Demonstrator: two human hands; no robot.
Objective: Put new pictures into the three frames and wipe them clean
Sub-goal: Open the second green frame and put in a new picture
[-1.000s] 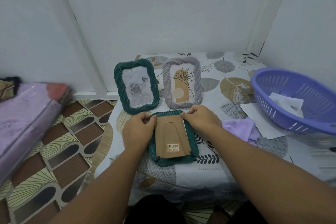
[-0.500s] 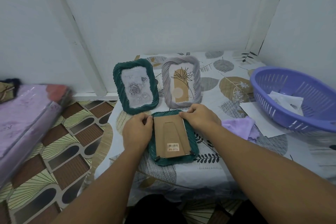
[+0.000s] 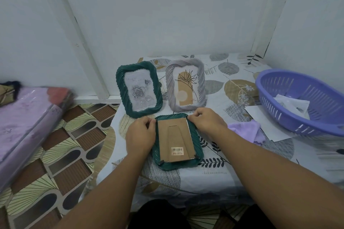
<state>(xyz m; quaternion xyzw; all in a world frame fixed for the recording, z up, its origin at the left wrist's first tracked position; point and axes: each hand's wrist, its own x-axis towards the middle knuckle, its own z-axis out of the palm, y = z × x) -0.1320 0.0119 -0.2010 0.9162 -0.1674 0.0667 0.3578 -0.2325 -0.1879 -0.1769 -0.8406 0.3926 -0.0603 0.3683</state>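
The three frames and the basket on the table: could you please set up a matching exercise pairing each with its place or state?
Things:
1. Rose frame
2. Grey frame
3. Face-down frame
4. Basket

States:
A. Lying flat, cardboard back up, a hand at each upper corner
B. At the table's right, paper inside
C. Standing at back left, green
D. Standing right of the rose frame, plant drawing inside

Pairs: 1-C, 2-D, 3-A, 4-B

**Fingertips shift along the top edge**

The left hand (image 3: 141, 134) has drawn its fingertips tighter onto the 11 o'clock corner of the face-down green frame (image 3: 176, 142). The right hand (image 3: 206, 120) has edged slightly inward along the 1 o'clock corner of the cardboard backing (image 3: 174, 140).
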